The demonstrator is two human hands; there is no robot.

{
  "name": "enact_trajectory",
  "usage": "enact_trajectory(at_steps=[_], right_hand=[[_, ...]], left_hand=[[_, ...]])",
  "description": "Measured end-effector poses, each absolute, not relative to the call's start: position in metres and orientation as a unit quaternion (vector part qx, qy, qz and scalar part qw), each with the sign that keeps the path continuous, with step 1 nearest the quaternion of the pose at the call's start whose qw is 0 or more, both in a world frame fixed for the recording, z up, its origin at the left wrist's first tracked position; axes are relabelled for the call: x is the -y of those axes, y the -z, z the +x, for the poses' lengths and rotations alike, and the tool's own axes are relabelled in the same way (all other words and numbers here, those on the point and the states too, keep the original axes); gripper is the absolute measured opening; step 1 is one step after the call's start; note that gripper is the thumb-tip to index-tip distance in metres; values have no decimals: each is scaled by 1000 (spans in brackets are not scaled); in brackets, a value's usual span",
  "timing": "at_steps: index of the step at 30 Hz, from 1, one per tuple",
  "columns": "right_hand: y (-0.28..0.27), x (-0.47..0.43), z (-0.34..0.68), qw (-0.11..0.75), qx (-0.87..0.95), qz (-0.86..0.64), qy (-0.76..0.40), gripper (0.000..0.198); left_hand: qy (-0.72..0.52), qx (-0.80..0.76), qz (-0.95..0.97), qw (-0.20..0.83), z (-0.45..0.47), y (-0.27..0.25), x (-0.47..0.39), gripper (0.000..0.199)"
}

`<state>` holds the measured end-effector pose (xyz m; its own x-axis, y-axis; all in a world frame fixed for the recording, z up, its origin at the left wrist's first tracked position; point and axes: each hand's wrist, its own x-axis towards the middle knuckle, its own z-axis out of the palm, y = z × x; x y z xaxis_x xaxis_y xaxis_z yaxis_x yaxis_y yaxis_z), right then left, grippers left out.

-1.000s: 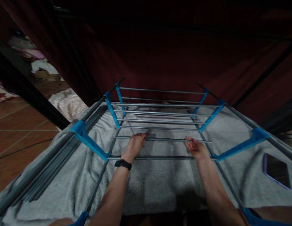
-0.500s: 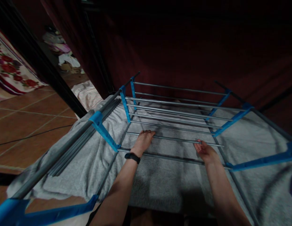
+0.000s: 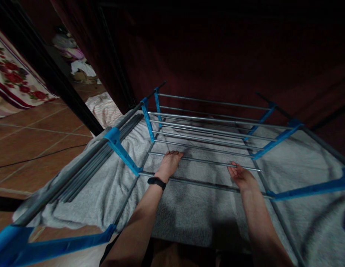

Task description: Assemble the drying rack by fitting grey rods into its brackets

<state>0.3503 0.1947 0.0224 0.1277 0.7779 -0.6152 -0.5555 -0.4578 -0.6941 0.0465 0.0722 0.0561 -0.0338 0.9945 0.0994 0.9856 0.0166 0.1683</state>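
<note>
Holding one rod [image 3: 205, 161], the left hand [image 3: 170, 163] is curling over it; the right hand [image 3: 241, 176] is pinching near its end.

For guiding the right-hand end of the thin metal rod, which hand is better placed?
Probably the right hand: its fingers are on the thin metal rod close to that end, while the left hand is nearer the opposite end.
</note>
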Motion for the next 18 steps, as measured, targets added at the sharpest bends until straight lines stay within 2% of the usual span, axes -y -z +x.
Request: enact_trajectory(at_steps=[11,18], right_hand=[[-30,-192,346,515,80,-555,-648,25],[-31,-193,346,518,79,-556,-645,25]], left_hand=[[-90,-703,706,8,46,-52,-74,34],[-91,-691,717,-4,47,-51,-75,47]])
